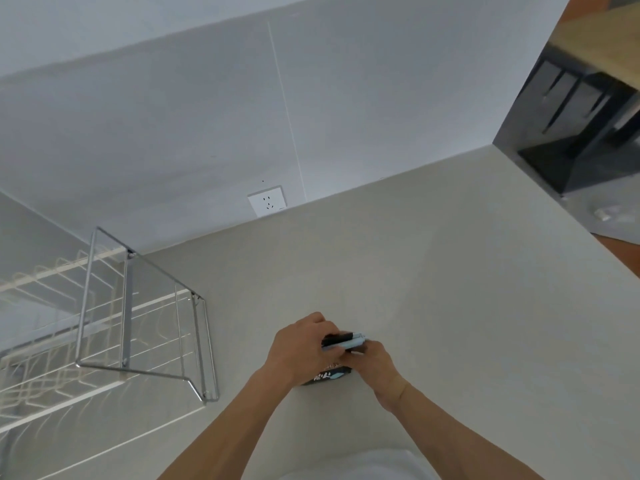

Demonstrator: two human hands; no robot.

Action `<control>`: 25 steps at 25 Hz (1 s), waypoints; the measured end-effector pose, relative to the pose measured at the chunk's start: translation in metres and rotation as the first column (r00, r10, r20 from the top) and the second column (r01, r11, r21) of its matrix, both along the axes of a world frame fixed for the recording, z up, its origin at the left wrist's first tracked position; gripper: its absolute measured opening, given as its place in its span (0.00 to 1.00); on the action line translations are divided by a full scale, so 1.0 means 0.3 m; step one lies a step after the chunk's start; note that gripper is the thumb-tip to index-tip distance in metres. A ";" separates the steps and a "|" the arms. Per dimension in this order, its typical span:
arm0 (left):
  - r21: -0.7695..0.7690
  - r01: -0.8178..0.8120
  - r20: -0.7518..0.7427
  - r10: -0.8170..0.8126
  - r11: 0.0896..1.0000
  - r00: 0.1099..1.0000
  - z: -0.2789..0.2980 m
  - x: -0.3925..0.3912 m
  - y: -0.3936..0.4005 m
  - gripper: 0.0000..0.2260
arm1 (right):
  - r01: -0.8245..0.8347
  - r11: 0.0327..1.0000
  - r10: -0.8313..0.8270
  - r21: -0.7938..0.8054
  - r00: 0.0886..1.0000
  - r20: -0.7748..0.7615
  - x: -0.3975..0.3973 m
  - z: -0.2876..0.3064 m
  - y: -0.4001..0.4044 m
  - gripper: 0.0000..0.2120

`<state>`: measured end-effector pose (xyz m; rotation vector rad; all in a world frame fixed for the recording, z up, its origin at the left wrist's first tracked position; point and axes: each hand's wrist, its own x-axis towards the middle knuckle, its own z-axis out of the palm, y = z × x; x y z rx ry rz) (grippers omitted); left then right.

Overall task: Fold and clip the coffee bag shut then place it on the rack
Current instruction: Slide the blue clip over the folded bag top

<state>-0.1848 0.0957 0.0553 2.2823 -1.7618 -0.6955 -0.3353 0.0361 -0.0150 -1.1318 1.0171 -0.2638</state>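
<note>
Down near the bottom centre of the head view, we have both hands closed around the coffee bag, which stands on the pale beige surface. Our left hand wraps over the bag's top from the left side, fingers curled across it, gripping the folded upper edge. Our right hand comes in from the right and pinches a light blue clip that lies along the top of the bag, beside a black strip at the fold. We cannot tell whether the clip's two halves are fully pressed together over the fold, since our fingers cover most of it. Only the lower front of the bag shows between our wrists: dark, with white lettering and a small blue mark, its bottom edge resting on the surface.

To our left, well apart from the bag, stands a metal wire dish rack with a chrome tube frame and pale wire tiers; it sits on the same surface, against the wall. A white wall socket is set in the grey wall just above the surface's back edge. At the upper right, beyond the surface's far end, a dark-legged wooden table is in view, somewhat blurred.
</note>
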 end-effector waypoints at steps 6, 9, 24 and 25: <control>-0.007 -0.038 -0.029 0.038 0.999 0.999 0.008 0.013 0.004 0.13 | 0.088 0.996 -0.088 0.009 0.992 0.088 -0.100 0.046 -0.060 0.14; -0.006 -0.047 -0.045 0.047 0.999 0.998 0.011 0.012 0.010 0.13 | 0.077 0.993 -0.072 -0.095 0.996 0.057 -0.108 0.061 -0.068 0.12; -0.049 -0.141 -0.114 0.135 0.989 0.984 0.021 0.012 0.024 0.09 | 0.053 0.929 -0.076 -0.365 0.996 -0.049 -0.061 0.065 -0.057 0.11; -0.053 -0.145 -0.114 0.138 0.988 0.984 0.022 0.011 0.026 0.08 | 0.049 0.923 -0.077 -0.381 0.995 -0.059 -0.060 0.063 -0.056 0.10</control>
